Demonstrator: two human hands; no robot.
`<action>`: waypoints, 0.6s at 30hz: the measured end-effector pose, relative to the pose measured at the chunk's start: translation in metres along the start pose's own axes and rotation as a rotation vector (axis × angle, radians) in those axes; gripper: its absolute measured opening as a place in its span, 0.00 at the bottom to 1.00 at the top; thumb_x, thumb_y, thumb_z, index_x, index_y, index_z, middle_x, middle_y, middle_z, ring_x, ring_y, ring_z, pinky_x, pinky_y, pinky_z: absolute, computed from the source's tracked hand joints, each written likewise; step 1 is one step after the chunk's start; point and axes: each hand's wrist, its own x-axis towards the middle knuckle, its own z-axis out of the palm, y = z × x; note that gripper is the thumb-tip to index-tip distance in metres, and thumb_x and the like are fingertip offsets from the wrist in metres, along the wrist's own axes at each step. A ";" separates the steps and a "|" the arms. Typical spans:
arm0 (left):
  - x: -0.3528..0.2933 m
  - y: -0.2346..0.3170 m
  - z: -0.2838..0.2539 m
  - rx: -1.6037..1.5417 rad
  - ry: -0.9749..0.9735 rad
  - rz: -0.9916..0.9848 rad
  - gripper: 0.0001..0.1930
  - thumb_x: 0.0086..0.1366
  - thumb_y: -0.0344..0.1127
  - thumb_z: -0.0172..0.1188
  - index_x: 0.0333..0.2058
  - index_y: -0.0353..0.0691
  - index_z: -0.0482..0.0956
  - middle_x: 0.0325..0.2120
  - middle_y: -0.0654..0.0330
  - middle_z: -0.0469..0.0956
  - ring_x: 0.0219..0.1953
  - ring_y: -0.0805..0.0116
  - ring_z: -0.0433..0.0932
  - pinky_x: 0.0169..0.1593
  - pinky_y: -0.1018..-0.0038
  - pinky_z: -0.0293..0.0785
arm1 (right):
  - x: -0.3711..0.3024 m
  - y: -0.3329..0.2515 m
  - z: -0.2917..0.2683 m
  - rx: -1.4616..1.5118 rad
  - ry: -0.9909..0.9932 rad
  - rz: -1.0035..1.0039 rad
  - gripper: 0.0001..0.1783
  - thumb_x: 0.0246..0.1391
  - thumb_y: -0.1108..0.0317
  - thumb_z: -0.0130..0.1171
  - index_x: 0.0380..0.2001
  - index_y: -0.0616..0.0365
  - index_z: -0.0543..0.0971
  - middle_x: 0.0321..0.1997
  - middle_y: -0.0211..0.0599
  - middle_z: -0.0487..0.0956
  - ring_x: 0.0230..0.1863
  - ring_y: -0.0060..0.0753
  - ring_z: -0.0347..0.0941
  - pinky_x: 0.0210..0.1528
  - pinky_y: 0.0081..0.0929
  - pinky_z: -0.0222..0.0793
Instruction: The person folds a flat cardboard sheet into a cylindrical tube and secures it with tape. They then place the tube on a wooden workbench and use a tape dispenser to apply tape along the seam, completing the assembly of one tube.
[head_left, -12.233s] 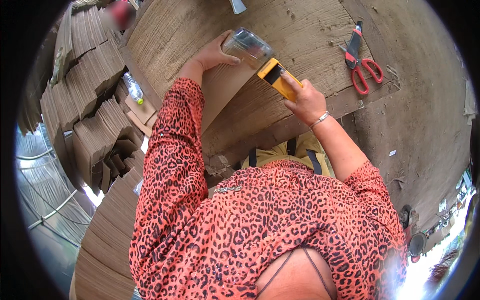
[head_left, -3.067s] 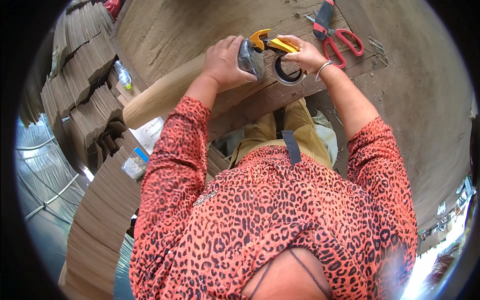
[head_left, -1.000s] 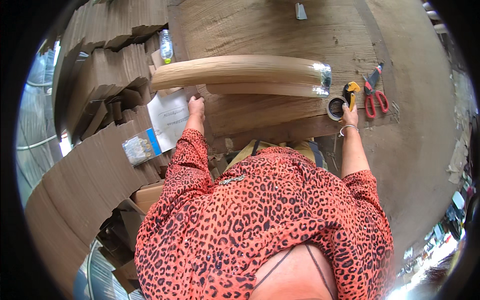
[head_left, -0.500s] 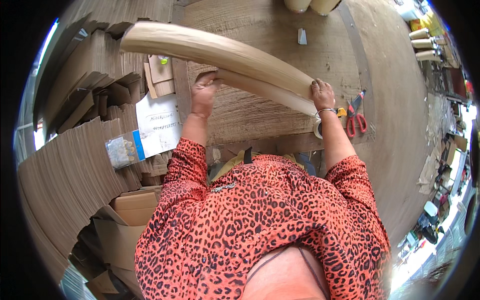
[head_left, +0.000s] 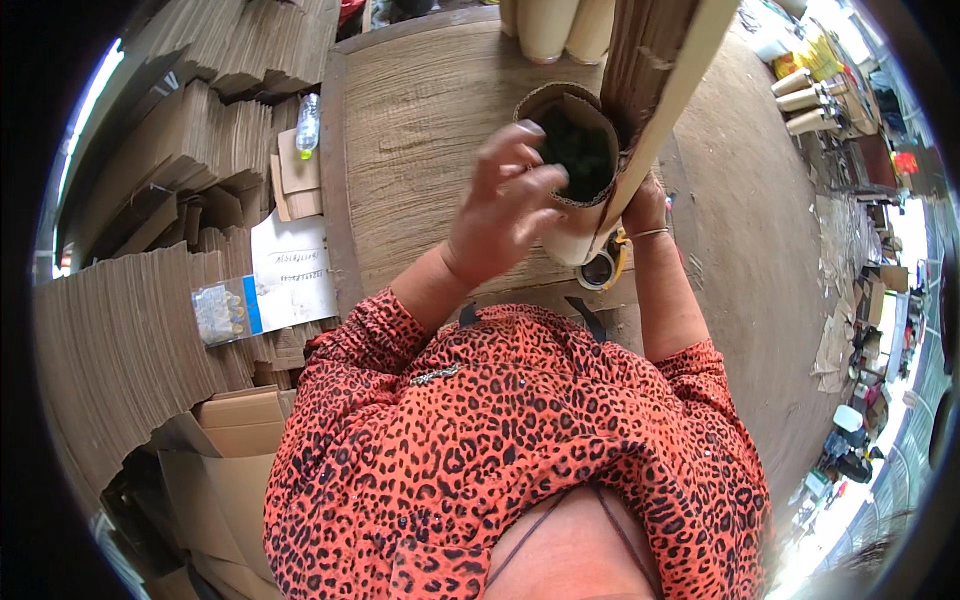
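Observation:
An upright cardboard tube (head_left: 580, 232) stands in front of me, its round open top facing up, with something dark green deep inside that I cannot make out. Along its right side rises a long, narrow cardboard piece (head_left: 660, 90) with a pale edge. My right hand (head_left: 645, 207) grips this piece low down, its fingers partly hidden behind it. Over the left rim of the tube hovers my left hand (head_left: 505, 205), fingers apart and slightly blurred, holding nothing. By the tube's foot lies a tape roll in a yellow holder (head_left: 603, 268).
Stacks of flat cardboard (head_left: 130, 350) fill the left side. A written paper sheet (head_left: 290, 270), a clear bag (head_left: 222, 314) and a plastic bottle (head_left: 308, 125) lie near the left edge of the wooden tabletop (head_left: 400, 150). Pale tubes (head_left: 545, 35) stand at its far side.
The long cardboard has swung from lying across to standing upright on the right. My left hand has let go and moved right, over the tube's opening. The red scissors are now mostly hidden.

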 end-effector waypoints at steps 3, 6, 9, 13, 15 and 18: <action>0.000 -0.031 0.001 -0.100 0.039 -0.110 0.50 0.45 0.36 0.76 0.64 0.47 0.53 0.64 0.50 0.52 0.55 0.59 0.65 0.47 0.68 0.77 | 0.005 0.006 0.006 0.294 0.025 0.111 0.36 0.66 0.38 0.38 0.58 0.60 0.72 0.57 0.34 0.75 0.58 0.28 0.68 0.59 0.29 0.59; 0.006 -0.069 0.002 -0.740 0.118 -0.462 0.64 0.40 0.39 0.80 0.70 0.50 0.41 0.66 0.50 0.50 0.59 0.56 0.63 0.57 0.60 0.71 | 0.003 0.002 0.011 0.181 -0.035 0.027 0.37 0.65 0.37 0.38 0.59 0.56 0.72 0.59 0.32 0.73 0.61 0.29 0.65 0.63 0.35 0.53; 0.003 -0.100 0.004 -0.629 0.056 -0.418 0.68 0.39 0.43 0.80 0.70 0.51 0.35 0.67 0.53 0.48 0.59 0.60 0.62 0.62 0.60 0.62 | 0.008 0.004 0.017 0.242 -0.035 0.011 0.35 0.67 0.41 0.37 0.60 0.59 0.70 0.59 0.34 0.74 0.62 0.32 0.65 0.64 0.38 0.54; -0.022 -0.120 0.045 -1.413 0.191 -0.630 0.44 0.62 0.56 0.58 0.68 0.43 0.47 0.66 0.56 0.54 0.63 0.62 0.61 0.64 0.66 0.59 | 0.001 0.000 0.035 0.134 -0.065 -0.010 0.35 0.66 0.40 0.38 0.60 0.58 0.71 0.58 0.33 0.74 0.60 0.31 0.65 0.65 0.41 0.52; -0.028 -0.118 0.068 -1.651 0.198 -0.705 0.33 0.71 0.57 0.45 0.65 0.39 0.56 0.63 0.58 0.62 0.61 0.65 0.64 0.65 0.69 0.58 | -0.012 -0.003 0.066 0.235 0.090 -0.068 0.36 0.66 0.39 0.38 0.57 0.60 0.72 0.54 0.34 0.76 0.57 0.30 0.69 0.60 0.30 0.59; -0.016 -0.079 0.073 -1.371 0.230 -0.573 0.32 0.73 0.57 0.41 0.62 0.35 0.62 0.61 0.56 0.65 0.60 0.65 0.63 0.65 0.69 0.55 | -0.012 0.006 0.068 0.269 0.203 -0.047 0.33 0.69 0.46 0.36 0.59 0.66 0.67 0.55 0.40 0.75 0.55 0.34 0.71 0.58 0.29 0.65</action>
